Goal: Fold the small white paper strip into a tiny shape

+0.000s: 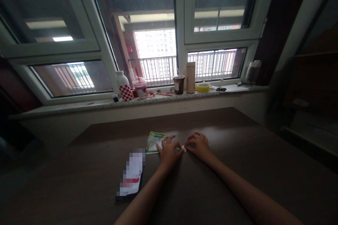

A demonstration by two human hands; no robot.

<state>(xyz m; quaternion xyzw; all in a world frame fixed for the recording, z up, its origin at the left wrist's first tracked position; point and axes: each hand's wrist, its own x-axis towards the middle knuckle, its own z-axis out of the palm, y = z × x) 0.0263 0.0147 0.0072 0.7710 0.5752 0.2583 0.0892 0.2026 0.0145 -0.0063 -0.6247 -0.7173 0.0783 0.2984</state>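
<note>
Over the brown table, my left hand (169, 150) pinches one side of a small white piece (184, 148), thumb and forefinger together and the other fingers spread. From the other side my right hand (198, 145) pinches the same piece with its fingertips. The piece is mostly covered by the fingers, and its kind is too small to make out. Partly behind my left hand lies a flat green and white packet (154, 143) with print on it. A phone (132, 174) with a lit, blurred-out screen rests left of my left forearm.
Beyond the table (227, 119) runs a window sill (158, 99). On it stand a checkered white bottle (125, 88), a pink drink cup (139, 88), a dark drink cup (179, 85), a tan flask (190, 78), a yellow tape roll (203, 88) and scissors (221, 89).
</note>
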